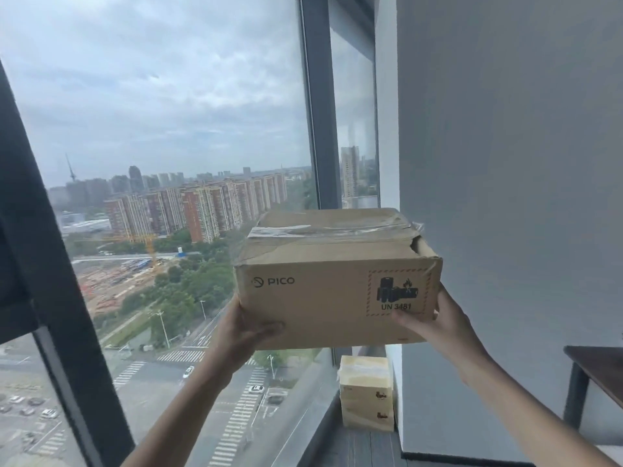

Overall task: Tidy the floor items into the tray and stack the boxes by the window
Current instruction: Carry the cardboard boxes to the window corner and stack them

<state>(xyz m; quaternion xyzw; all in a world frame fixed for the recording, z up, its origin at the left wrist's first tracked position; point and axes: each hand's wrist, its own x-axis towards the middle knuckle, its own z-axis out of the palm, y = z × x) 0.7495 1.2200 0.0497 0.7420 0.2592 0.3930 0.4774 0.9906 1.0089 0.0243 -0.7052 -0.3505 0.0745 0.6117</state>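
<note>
Both arms are up and out, and the carried box (337, 294) rides between the two hands, held in the air in front of the window (161, 156). The left hand (244, 328) cups the lower left corner, thumb wrapped onto the printed front face. The right hand (435, 326) takes the lower right corner, thumb lying just under the battery warning label (399, 287). Each hand is curled round its own bottom corner, and that looks like the right place to hold: the weight sits in the palms and the load stays level.

How will it handle? My read is moderate weight, since two hands carry it at chest height without visible strain. It is plain corrugated cardboard, stiff enough, but the top right corner is crushed and the tape on the lid is wrinkled and peeling, so I would keep fingers off that lid. The battery mark suggests electronics inside, so no dropping.

Beyond and below, two smaller stacked boxes (366, 392) stand on the dark sill (357, 446), tucked into the corner where glass meets the grey wall (505, 163). That is likely the landing spot, and their top is smaller than this box, so overhang is the risk. At the right edge a dark bench (596, 362) pokes in. Outside, the city sits far down.
</note>
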